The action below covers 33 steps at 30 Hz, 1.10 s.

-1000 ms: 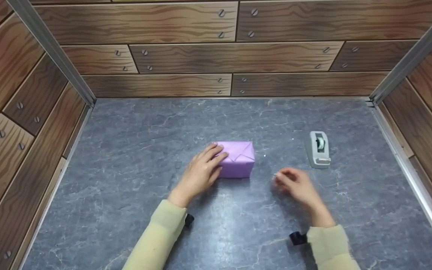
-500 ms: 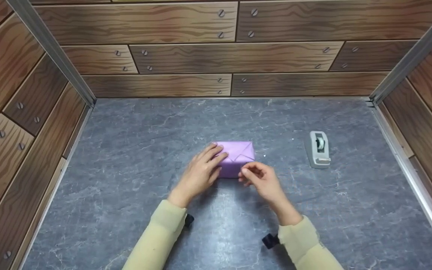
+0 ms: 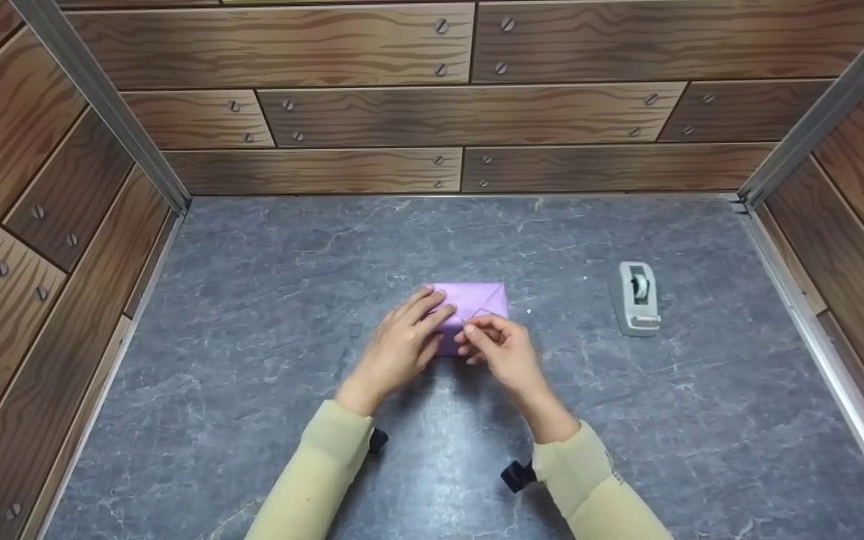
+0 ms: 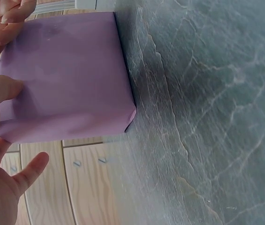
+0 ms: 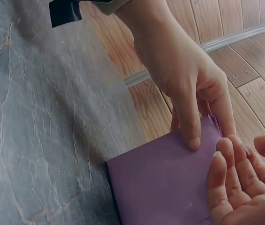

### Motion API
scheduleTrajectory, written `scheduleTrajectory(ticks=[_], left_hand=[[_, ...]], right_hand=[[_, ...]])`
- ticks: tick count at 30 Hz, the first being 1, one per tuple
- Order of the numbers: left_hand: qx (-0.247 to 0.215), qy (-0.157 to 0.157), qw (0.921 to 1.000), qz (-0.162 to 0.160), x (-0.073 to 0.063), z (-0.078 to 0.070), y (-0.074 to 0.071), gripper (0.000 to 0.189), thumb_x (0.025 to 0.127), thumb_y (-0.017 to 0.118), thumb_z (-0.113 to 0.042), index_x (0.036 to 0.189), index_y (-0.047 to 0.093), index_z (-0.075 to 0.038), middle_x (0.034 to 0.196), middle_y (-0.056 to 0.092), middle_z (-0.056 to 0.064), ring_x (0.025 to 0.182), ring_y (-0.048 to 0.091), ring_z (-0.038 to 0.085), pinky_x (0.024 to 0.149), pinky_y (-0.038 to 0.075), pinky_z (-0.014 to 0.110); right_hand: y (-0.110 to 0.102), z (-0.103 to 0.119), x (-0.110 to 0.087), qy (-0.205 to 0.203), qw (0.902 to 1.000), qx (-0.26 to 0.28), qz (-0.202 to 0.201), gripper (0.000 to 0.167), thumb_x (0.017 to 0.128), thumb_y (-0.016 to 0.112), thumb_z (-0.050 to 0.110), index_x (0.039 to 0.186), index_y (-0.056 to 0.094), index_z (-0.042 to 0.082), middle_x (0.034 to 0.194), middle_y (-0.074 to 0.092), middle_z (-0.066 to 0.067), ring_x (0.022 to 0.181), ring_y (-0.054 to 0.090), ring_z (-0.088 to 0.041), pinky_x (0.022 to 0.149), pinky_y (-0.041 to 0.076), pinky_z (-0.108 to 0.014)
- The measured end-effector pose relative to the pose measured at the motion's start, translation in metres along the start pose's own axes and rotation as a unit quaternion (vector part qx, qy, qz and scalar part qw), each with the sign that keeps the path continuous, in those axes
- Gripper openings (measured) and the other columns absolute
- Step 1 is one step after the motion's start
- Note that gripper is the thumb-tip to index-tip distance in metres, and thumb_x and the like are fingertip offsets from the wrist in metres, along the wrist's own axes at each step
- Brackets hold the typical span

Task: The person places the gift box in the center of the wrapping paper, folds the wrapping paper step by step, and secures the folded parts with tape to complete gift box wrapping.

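Note:
A small box wrapped in purple paper (image 3: 469,295) lies on the grey marbled table, with folded flaps at the right of its top. My left hand (image 3: 398,341) grips its left part, fingers over the top and thumb on the near side (image 4: 67,79). At the top edge of the near side, my right hand (image 3: 505,352) pinches what seems to be a small piece of clear tape, hardly visible between thumb and forefinger. In the right wrist view, the other fingers of my right hand (image 5: 245,185) are bent close to the purple paper.
A pale grey tape dispenser (image 3: 629,319) with a roll in it stands to the right of the box. Tiny white specks dot the table (image 3: 289,262) near it. Wood-patterned walls (image 3: 372,116) with metal corner rails enclose the table at the back and sides.
My right hand has moved left from beside the tape dispenser to the box, bringing the small piece of tape to its top near edge. The left hand and the box have stayed put.

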State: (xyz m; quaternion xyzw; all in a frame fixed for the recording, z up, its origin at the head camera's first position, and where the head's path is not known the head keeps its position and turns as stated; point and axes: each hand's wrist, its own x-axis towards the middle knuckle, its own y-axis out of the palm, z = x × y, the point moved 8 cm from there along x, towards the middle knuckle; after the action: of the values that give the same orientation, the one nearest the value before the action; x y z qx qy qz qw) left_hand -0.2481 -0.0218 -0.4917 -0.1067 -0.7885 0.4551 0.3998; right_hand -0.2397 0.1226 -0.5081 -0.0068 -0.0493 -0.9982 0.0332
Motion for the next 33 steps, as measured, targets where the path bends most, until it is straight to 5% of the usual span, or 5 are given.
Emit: scheduleTrajectory(ticks=[19,33], left_hand=[[-0.009,0.004,0.9999,-0.006,0.0,-0.002,-0.001,0.046,0.088,0.072,-0.014,0.132,0.062,-0.012,0.142,0.052,0.009,0.139,0.037,0.026,0.106,0.038,0.048],[-0.001,-0.001,1.0,-0.002,0.0,-0.002,-0.001,0.046,0.088,0.071,-0.014,0.133,0.061,-0.012,0.142,0.052,0.008,0.14,0.037,0.025,0.102,0.042,0.05]], right_hand=[[-0.007,-0.013,0.0,0.074,0.9898,-0.05,-0.111,0.025,0.095,0.065,0.014,0.093,0.07,-0.011,0.069,0.07,-0.011,0.053,0.064,-0.013,0.051,0.052,-0.024],[-0.01,-0.024,-0.001,0.104,0.9835,-0.032,-0.145,0.033,0.091,0.07,0.019,0.086,0.069,-0.013,0.061,0.067,-0.01,0.042,0.06,-0.013,0.047,0.054,-0.03]])
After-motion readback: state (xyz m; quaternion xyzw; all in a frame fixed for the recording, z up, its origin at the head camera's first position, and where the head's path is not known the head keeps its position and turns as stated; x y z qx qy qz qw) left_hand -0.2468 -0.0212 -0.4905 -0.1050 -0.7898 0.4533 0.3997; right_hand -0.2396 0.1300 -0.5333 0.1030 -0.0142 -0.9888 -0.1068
